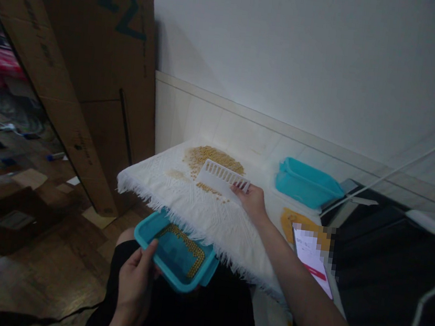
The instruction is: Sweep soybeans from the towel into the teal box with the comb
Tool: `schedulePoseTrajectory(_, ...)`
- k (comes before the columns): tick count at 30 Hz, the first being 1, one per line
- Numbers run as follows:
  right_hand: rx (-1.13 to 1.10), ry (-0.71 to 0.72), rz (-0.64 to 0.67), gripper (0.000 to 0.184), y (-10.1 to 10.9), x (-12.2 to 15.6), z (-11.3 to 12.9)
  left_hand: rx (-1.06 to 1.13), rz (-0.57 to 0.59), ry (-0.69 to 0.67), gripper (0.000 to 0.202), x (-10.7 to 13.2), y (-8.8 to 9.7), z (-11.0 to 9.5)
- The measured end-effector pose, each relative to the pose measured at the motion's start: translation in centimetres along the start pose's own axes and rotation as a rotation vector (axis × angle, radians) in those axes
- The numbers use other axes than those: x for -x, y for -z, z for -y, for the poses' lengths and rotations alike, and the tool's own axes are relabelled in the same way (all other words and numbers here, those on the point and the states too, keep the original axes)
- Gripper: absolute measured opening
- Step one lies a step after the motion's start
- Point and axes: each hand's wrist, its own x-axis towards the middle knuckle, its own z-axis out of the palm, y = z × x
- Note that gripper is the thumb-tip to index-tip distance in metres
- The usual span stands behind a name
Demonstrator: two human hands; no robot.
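Observation:
With closed fingers, my left hand grips the near left rim of a turquoise plastic tray. The tray is just below the table's fringed edge, over my lap, and some round yellow beans lie along its far and right sides. My right hand is closed on the right end of a white slotted plastic piece, its slots along the upper side. That piece rests on or just above the white cloth. Behind it spreads a pile of yellow beans, and a few loose beans lie in front of it.
Another turquoise basket stands at the back right of the table. Near it are an orange-yellow item, a phone with a lit screen and a white cable. A tall cardboard box stands at the left, against the wall.

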Motion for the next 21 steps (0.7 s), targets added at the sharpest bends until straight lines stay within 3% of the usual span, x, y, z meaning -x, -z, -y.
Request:
schedulePoseTrajectory(16, -0.073, -0.025, 0.056, 0.051, 1.5, 1.3, 1.0, -0.029, -0.010, 0.014, 0.050, 0.3, -0.3, -0.4)
schedulePoseTrajectory(21, -0.009, -0.042, -0.080, 0.052, 2.9, 2.6, 2.0, -0.024, 0.001, 0.016, 0.050, 0.3, -0.3, -0.3)
